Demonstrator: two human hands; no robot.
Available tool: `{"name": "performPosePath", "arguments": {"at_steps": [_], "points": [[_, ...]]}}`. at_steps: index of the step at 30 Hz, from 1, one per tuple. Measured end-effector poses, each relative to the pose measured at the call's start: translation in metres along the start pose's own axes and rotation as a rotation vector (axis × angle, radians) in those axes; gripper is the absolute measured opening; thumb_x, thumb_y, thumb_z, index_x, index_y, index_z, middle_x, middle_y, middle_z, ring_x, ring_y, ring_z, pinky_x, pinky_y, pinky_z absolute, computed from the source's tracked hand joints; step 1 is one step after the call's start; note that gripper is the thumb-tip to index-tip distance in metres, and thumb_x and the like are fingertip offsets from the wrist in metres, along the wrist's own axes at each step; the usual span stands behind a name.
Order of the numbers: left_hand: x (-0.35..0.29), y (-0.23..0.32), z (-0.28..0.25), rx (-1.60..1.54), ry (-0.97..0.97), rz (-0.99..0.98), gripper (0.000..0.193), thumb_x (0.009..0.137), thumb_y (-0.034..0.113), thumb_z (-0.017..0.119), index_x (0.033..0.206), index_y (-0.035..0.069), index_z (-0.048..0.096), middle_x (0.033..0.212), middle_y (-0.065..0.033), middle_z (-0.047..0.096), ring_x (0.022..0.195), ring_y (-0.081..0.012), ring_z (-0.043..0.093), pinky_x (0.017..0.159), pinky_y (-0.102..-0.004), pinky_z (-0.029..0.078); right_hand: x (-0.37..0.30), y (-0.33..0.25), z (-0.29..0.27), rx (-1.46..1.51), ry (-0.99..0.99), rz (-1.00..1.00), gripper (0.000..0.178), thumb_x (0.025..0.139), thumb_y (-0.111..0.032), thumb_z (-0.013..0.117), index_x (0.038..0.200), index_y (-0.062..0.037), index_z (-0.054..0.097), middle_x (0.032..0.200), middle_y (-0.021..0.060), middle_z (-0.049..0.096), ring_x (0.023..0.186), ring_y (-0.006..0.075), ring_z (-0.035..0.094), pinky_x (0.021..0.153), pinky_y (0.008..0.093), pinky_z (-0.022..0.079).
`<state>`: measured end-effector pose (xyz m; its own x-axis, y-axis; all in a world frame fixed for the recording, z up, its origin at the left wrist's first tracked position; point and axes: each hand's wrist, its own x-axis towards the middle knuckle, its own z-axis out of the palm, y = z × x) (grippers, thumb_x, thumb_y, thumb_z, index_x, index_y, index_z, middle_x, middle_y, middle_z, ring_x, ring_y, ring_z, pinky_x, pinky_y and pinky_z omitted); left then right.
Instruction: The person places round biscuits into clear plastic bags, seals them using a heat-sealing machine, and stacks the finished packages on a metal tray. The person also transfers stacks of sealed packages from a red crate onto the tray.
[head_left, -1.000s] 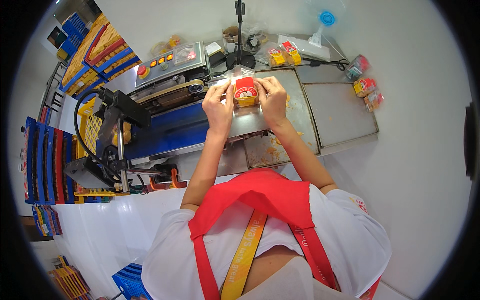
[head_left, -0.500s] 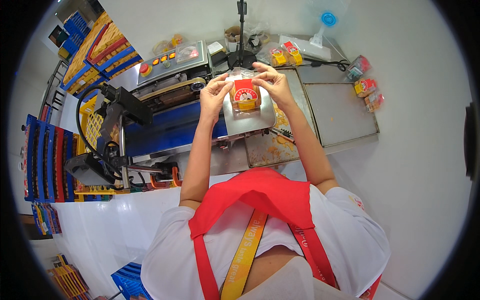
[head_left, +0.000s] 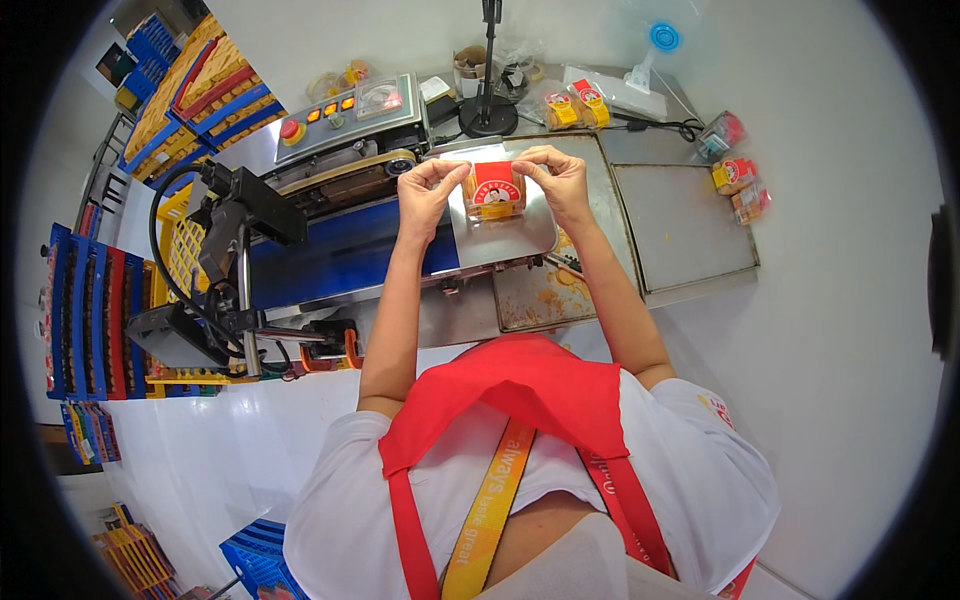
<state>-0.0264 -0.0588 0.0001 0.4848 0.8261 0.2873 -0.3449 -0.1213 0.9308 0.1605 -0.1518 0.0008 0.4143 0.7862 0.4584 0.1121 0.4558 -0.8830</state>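
Note:
A clear plastic packet of golden baked goods with a red and yellow label (head_left: 495,190) is over the metal plate at the end of the blue conveyor belt (head_left: 350,255). My left hand (head_left: 428,195) pinches its upper left corner between thumb and forefinger. At the upper right corner, my right hand (head_left: 556,182) grips it the same way. The packet's top edge runs between my two hands. Whether its bottom rests on the metal plate (head_left: 530,235) I cannot tell.
Behind the belt stands a machine control panel (head_left: 345,118) with a red button. Similar packets (head_left: 577,104) lie at the back, and more packets (head_left: 735,175) at the right. A black stand (head_left: 488,115) rises behind my hands. Crumbs cover a tray (head_left: 540,300). Stacked crates (head_left: 95,315) stand left.
My right fingers have come down from above the packet to its upper corner. The clear top that stuck up above the label no longer shows. The view has shifted slightly.

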Motion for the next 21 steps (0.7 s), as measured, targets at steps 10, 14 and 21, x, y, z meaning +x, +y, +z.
{"name": "performPosePath", "arguments": {"at_steps": [10, 14, 21], "points": [[-0.009, 0.037, -0.008, 0.362, 0.025, 0.031, 0.031, 0.080, 0.000, 0.070, 0.098, 0.006, 0.046, 0.084, -0.0098, 0.068, 0.079, -0.0114, 0.064, 0.072, -0.0238, 0.050, -0.004, -0.031, 0.014, -0.091, 0.016, 0.071, 0.021, 0.075, -0.004, 0.075, 0.089, -0.0010, 0.060, 0.074, 0.0057, 0.067, 0.068, 0.0078, 0.060, 0.064, 0.0218, 0.044], [0.039, 0.026, -0.010, 0.918, 0.031, 0.003, 0.025, 0.072, 0.008, 0.074, 0.086, 0.004, 0.054, 0.072, -0.0098, 0.069, 0.070, -0.0151, 0.068, 0.063, -0.0268, 0.051, 0.040, 0.042, 0.010, -0.202, -0.001, 0.247, 0.033, 0.067, -0.007, 0.080, 0.089, -0.0028, 0.055, 0.068, 0.0051, 0.066, 0.062, 0.0074, 0.059, 0.055, 0.0242, 0.044], [0.078, -0.026, -0.014, 1.363, 0.007, -0.018, 0.007, 0.070, 0.007, 0.067, 0.076, 0.011, 0.069, 0.080, -0.0153, 0.067, 0.080, -0.0325, 0.067, 0.074, -0.0413, 0.054, 0.069, 0.080, 0.025, -0.710, -0.059, 0.288, 0.020, 0.059, -0.011, 0.082, 0.071, -0.0043, 0.066, 0.071, 0.0090, 0.068, 0.064, 0.0193, 0.065, 0.061, 0.0316, 0.050]]}}
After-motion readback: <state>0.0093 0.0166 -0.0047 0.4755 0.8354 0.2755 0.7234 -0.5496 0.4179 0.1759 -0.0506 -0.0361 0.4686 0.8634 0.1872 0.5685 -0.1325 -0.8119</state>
